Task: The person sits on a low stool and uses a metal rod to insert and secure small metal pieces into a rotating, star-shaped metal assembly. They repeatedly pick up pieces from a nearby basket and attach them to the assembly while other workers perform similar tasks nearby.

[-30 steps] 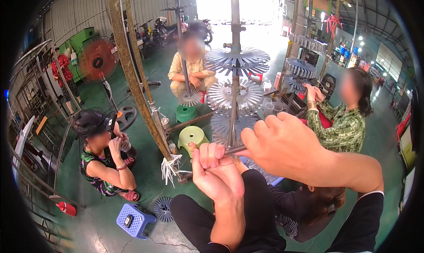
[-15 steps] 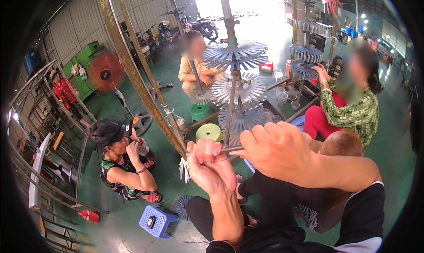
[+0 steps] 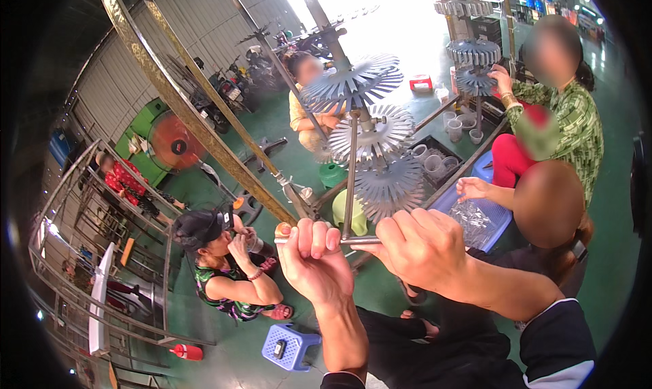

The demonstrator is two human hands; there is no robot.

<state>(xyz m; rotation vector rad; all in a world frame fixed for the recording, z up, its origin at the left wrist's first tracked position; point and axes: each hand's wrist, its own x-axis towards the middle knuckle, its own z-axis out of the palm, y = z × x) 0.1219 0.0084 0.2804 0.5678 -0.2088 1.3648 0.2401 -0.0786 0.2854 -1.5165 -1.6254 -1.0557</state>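
My left hand is closed around the left part of a thin grey metal crossbar. The fingers of my right hand wrap round the bar's right end, so only a short stretch shows between my fists. From that stretch a long metal rod rises in front of an upright shaft, its upper end near a clamp on it. Fan-like rings of grey metal blades sit on the shaft: an upper ring, a middle ring and a lower ring.
A co-worker in green touches another bladed stack. Below, another person reaches over a blue basket of small metal pieces. A person in a black cap crouches left, near a blue stool. A slanting post stands left.
The view has turned, and most of the surroundings sit further right or are tilted. Both hands keep their grip on the bar, which is now nearly level. The blue basket has come into sight.
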